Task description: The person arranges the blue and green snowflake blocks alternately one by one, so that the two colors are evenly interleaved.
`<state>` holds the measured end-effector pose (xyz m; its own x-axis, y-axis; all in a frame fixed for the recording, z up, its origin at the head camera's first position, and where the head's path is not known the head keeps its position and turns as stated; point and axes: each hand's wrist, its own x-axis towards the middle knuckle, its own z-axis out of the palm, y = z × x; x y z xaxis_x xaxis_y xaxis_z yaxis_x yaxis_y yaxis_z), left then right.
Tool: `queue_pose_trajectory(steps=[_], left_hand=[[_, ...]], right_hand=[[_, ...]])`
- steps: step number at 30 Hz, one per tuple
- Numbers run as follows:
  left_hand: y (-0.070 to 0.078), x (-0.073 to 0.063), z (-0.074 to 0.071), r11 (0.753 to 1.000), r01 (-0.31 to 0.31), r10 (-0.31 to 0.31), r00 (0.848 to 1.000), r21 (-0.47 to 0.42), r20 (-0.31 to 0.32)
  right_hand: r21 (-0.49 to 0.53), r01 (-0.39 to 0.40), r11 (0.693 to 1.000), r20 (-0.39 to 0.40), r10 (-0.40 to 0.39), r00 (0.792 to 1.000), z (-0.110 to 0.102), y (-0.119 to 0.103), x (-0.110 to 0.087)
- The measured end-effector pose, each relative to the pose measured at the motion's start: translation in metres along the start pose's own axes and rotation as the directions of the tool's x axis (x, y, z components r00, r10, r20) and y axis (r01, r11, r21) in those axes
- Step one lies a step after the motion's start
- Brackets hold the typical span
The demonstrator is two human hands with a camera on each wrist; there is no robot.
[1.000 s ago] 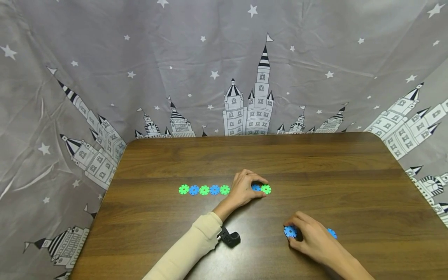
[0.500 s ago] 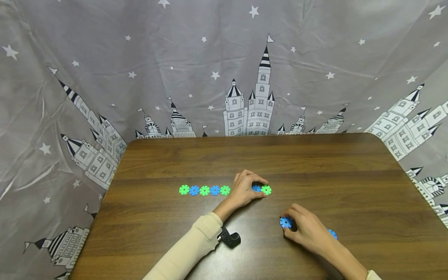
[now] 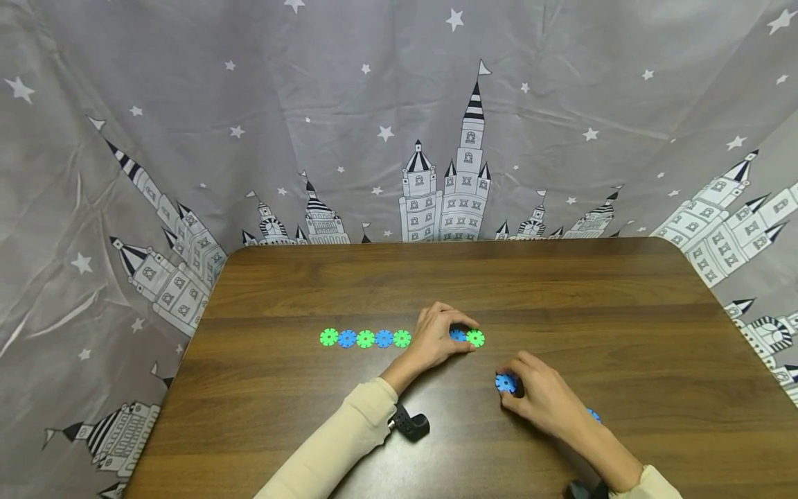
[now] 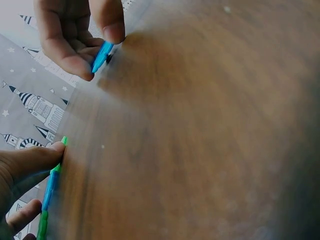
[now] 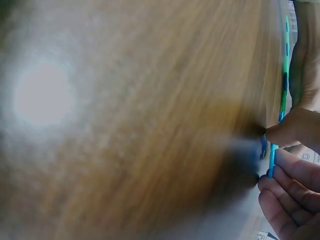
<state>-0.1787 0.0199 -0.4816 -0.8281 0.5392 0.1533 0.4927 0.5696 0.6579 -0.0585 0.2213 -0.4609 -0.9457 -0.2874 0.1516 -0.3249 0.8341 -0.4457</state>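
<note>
A row of notched plastic interlocking discs, alternating green and blue, lies across the brown table. My left hand (image 3: 436,336) reaches over the row and hides its middle. Its thumb and forefinger hold the edges of the green disc (image 3: 476,338) at the right end, joined to a blue disc (image 3: 458,335). Lower right in the head view, my right hand (image 3: 545,391) pinches a separate blue disc (image 3: 506,383) between thumb and fingers. The left wrist view shows this blue disc (image 4: 102,57) tilted above the table, apart from the row.
Another blue disc (image 3: 593,414) lies partly hidden behind my right wrist. A black wrist device (image 3: 413,425) sticks out under the left sleeve, and a second black device (image 3: 584,489) under the right. A grey castle-print curtain (image 3: 349,104) hangs behind the table (image 3: 280,416).
My right hand has moved up and slightly left with the blue disc, nearer to the row's right end. The left hand has stayed at the green disc.
</note>
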Motion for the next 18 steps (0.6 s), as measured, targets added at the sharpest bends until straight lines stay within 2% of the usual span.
queue_pose_trajectory(steps=[11, 18], left_hand=[[0.0, 0.0, 0.0, 1.0, -0.001, 0.001, 1.0, 0.008, 0.002], [0.0, 0.0, 0.0, 1.0, 0.006, -0.006, 1.0, 0.001, 0.001]], right_hand=[[-0.009, -0.013, 1.0, 0.002, 0.013, 1.0, 0.001, 0.005, 0.016], [-0.013, -0.016, 1.0, -0.032, 0.015, 0.999, 0.002, 0.008, 0.025]])
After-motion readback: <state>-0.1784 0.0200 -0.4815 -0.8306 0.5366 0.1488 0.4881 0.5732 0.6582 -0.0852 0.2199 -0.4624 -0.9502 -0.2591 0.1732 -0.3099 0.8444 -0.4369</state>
